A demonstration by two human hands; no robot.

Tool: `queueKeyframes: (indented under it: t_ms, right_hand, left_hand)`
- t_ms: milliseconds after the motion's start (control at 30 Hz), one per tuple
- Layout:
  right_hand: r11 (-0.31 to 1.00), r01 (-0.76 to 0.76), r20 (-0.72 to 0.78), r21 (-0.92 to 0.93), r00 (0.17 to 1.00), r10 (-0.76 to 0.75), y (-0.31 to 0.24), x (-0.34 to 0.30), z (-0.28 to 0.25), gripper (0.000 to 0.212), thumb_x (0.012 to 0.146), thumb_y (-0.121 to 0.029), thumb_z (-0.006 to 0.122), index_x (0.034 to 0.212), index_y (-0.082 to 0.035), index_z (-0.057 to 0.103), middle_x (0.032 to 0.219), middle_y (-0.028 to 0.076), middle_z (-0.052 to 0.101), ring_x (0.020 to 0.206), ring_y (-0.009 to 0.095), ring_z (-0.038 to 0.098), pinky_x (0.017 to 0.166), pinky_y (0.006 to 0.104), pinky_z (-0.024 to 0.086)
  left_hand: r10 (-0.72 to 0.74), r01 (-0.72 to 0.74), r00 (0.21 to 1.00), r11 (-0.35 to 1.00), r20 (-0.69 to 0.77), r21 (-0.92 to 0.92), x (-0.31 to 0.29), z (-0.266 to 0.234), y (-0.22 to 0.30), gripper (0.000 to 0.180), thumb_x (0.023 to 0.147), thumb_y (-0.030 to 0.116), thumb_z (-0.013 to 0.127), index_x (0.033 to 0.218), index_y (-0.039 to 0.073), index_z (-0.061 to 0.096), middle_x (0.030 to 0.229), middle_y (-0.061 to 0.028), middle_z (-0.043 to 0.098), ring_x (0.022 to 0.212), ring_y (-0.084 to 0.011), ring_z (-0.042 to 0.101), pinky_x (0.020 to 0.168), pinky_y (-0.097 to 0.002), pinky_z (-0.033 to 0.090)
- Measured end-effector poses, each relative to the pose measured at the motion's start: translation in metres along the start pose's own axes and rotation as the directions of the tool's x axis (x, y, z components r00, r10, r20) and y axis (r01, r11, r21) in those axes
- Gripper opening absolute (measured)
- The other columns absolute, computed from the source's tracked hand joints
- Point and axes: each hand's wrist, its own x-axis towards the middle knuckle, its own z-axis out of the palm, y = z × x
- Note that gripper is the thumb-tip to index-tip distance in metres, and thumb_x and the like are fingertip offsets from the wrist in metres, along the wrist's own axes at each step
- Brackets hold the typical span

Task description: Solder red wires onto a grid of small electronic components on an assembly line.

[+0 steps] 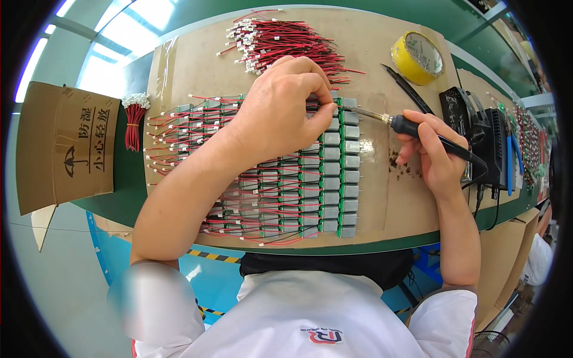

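Clasped around a soldering iron (406,126), the right hand (444,167) sits at three o'clock from the middle of the grid of grey parts (330,153). Just past twelve, the left hand (286,104) brings thumb and forefinger together over the grid's upper edge, though whether a lead lies between them I cannot tell.

Beneath everything spreads a green tabletop (128,161), largely covered by a cardboard sheet (379,206). On that sheet lies the grid, its columns edged with green strips and running down towards six. A brown carton (39,125) stands at nine. Next in size come a loose heap of red-and-black leads (292,48) at twelve, a black soldering station (494,149) at three, a yellow tape roll (407,62) near two and a tied bundle of leads (134,126) at ten. Smallest, the iron's metal tip (359,111) points between nine and ten, at or very near the outermost column.

Leads already trail from the left-hand columns, so much of the grid looks done; the two right-hand columns seem mostly bare, apparently left over.
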Motion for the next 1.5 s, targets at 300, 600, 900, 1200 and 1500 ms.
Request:
queueKeyframes:
  t_ms: [300,600,900,1200,1500]
  right_hand:
    - [1.000,0.030,0.021,-0.008,0.999,-0.030,0.000,0.001,0.000,0.037,0.112,-0.016,0.055,0.135,0.011,0.067,0.107,0.020,0.076,0.072,0.021,0.072,0.065,0.0340,0.064]
    - [0.998,0.041,-0.020,0.043,0.999,-0.040,0.001,-0.001,0.000,0.036,0.111,-0.015,0.057,0.132,0.011,0.069,0.104,0.020,0.076,0.070,0.021,0.072,0.065,0.0331,0.062]
    - [0.999,0.052,0.005,0.015,0.999,-0.052,0.004,-0.002,-0.005,0.042,0.114,-0.022,0.053,0.136,0.012,0.066,0.107,0.021,0.076,0.072,0.022,0.072,0.065,0.0354,0.064]
    - [0.999,0.043,-0.031,0.028,0.999,-0.042,0.002,-0.002,-0.003,0.044,0.115,-0.024,0.054,0.136,0.012,0.066,0.106,0.021,0.077,0.071,0.021,0.071,0.064,0.0359,0.064]
    - [0.980,0.188,-0.052,-0.072,0.980,-0.192,-0.005,-0.003,0.005,0.037,0.113,-0.017,0.056,0.135,0.010,0.067,0.104,0.018,0.076,0.072,0.018,0.071,0.064,0.0326,0.062]
  left_hand:
    - [0.032,-0.031,0.999,0.999,-0.008,0.043,0.000,0.001,-0.001,0.009,0.085,0.008,0.080,0.084,0.002,0.073,0.102,-0.0087,0.073,0.101,-0.0283,0.069,0.091,-0.0407,0.056]
    - [0.032,-0.032,0.999,0.998,-0.001,0.047,0.000,0.000,-0.001,0.009,0.085,0.008,0.080,0.084,0.002,0.073,0.103,-0.0089,0.072,0.102,-0.0284,0.069,0.092,-0.0411,0.056]
    - [0.031,-0.031,1.000,0.999,0.000,0.044,0.001,0.000,0.000,0.009,0.084,0.007,0.080,0.084,0.002,0.073,0.102,-0.0087,0.073,0.101,-0.0280,0.069,0.092,-0.0404,0.056]
    - [0.008,-0.008,1.000,1.000,0.000,0.024,0.000,0.001,0.000,0.008,0.084,0.009,0.078,0.082,0.002,0.074,0.102,-0.0100,0.073,0.103,-0.0308,0.068,0.095,-0.0426,0.055]
    - [0.011,-0.010,1.000,1.000,-0.012,0.017,0.002,-0.002,0.005,0.009,0.082,0.011,0.079,0.082,0.003,0.075,0.100,-0.0106,0.073,0.104,-0.0336,0.067,0.099,-0.0448,0.054]
